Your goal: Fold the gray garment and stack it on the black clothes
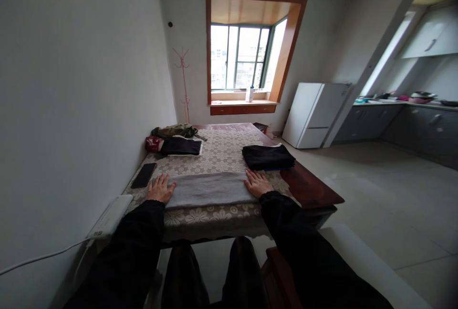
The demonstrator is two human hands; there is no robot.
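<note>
— What were the hands doing at that moment?

— Both lay flat and unclenched on a folded grey cloth [209,188] that stretched along the near edge of the bench [315,189]. The left hand [160,188] pressed on the cloth's left end with fingers spread, partly on the cloth and partly on the lace cover [222,149]. The right hand [256,183] rested palm-down on the cloth's right end. Neither gripped anything; they only pressed down.

— And the cloth itself?

— It was a long, narrow band, folded flat, lying parallel to the near edge and spanning the gap between the two hands.

— What else sat on the bench?

— A folded black garment [268,156] lay just beyond the right hand, near the right edge, close to the cloth though I could not tell whether they touched. A dark phone [143,175] lay face-down by the left edge, just beside the left hand. Toward the far left corner there was another folded dark garment [182,146] with something red [153,143] at its left end, and behind those a crumpled olive-green garment [175,130].

— Anything off the bench?

— A white power strip [107,216] hung at the near left corner, against the wall. Farther off stood a white fridge [315,114] and a bay window [243,58] with a bottle [250,93] on its sill.
</note>
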